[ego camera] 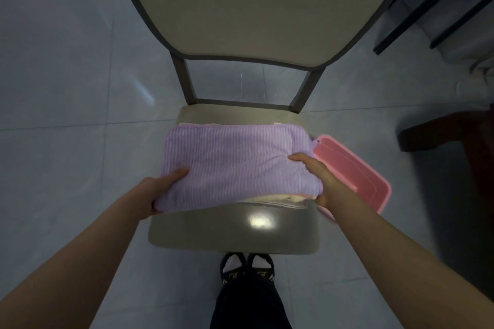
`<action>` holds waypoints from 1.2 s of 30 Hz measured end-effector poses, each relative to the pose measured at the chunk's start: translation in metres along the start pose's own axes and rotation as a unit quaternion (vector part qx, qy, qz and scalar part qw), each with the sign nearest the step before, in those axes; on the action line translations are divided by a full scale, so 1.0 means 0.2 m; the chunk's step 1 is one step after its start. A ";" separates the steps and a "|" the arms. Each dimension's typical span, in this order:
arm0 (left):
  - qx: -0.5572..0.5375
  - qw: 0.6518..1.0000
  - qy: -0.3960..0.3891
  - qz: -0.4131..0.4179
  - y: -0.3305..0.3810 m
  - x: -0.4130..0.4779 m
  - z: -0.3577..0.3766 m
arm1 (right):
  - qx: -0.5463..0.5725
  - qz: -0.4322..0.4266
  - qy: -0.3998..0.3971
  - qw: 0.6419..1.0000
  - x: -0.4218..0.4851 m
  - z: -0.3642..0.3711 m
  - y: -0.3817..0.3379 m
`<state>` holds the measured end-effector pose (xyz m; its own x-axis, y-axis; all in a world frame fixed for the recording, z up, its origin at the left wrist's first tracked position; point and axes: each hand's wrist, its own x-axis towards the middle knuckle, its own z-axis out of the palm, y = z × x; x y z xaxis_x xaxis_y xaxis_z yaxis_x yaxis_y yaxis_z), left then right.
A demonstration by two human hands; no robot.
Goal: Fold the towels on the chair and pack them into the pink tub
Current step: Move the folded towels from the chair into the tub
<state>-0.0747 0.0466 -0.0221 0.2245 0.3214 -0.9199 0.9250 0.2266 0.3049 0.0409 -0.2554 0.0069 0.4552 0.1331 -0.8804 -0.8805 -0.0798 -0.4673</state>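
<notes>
Folded lilac towel [235,165] lies mid-frame on the chair seat [235,232]: soft, light, likely to sag. Left hand [165,187] and right hand [318,179] clasp its opposite ends, a sensible hold. Pink tub [355,168] sits just right.

One beige padded chair with a grey frame [232,235]. One folded lilac ribbed towel [235,165]; at least one cream towel [270,198] beneath. One pink plastic tub [350,165], right. Two hands: left hand [164,188], right hand [322,179]. Two black slippers [232,271], near.

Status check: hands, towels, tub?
Left hand and right hand grip the folded lilac towel on the chair seat. Cream towel underneath. Pink tub on floor, right, unobstructed.
</notes>
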 end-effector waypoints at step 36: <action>0.105 0.954 -0.218 0.177 0.60 -0.41 0.28 | -0.034 -0.169 0.147 0.974 -0.11 -0.43 -0.08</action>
<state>0.0357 -0.0036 0.0763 0.5977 -0.0791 -0.7978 0.7985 -0.0300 0.6012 0.0557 -0.3429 0.0270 0.7444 -0.1240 -0.6562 -0.6677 -0.1474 -0.7296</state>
